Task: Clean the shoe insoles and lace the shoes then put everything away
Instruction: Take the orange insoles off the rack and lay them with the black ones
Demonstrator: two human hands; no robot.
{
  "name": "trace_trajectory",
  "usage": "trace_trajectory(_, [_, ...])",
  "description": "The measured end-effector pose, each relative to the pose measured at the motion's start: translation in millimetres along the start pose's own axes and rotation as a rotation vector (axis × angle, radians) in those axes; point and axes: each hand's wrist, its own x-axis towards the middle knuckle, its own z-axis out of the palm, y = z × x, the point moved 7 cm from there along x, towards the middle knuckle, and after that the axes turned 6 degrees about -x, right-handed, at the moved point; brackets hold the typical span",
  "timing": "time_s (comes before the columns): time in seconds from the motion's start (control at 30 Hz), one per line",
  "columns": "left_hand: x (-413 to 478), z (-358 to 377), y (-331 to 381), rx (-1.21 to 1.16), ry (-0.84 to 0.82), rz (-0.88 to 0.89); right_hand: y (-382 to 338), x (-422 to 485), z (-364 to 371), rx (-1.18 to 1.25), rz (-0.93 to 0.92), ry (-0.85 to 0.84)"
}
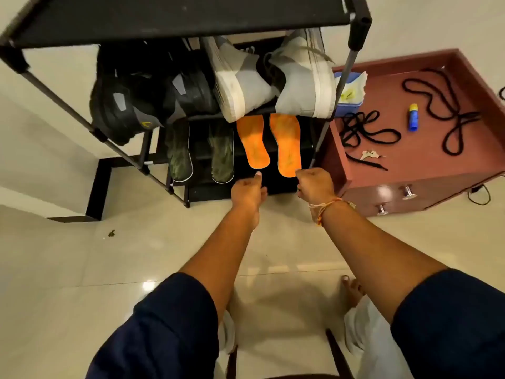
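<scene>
Both orange insoles (pixel 269 142) lying side by side on lower shelf of shoe rack (pixel 338 86), under white sneakers (pixel 273 77). Left hand (pixel 247 191) loosely curled, holding nothing, just below them. Right hand (pixel 314 186) at right insole's heel, grip can't tell. Black laces (pixel 366 132) on cabinet right of rack.

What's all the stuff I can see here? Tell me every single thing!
Shoe rack: one, black, standing on the cream floor.
Orange insoles: two, side by side on a lower shelf.
Green insoles: two, left of the orange ones.
White sneakers: two, on the shelf above the orange insoles.
Black shoes: two, left of the sneakers.
Cabinet: one, reddish-brown, right of the rack.
Black laces: loose, on the cabinet top.
Blue tube: one, yellow cap, among the laces.
Blue box: one, at the cabinet's back left.
Left hand: fingers curled, below the orange insoles.
Right hand: at the right insole's near end.
</scene>
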Motion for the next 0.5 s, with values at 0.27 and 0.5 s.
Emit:
trace_trajectory(0.27, [65,24,2,-0.141,0.130,-0.097,-2,46,14,0.075,0.089,0.035])
trace_trajectory(0.5, [86,17,-11,-0.270,0.124,-0.169,6,41,23,0.418,0.195,-0.045])
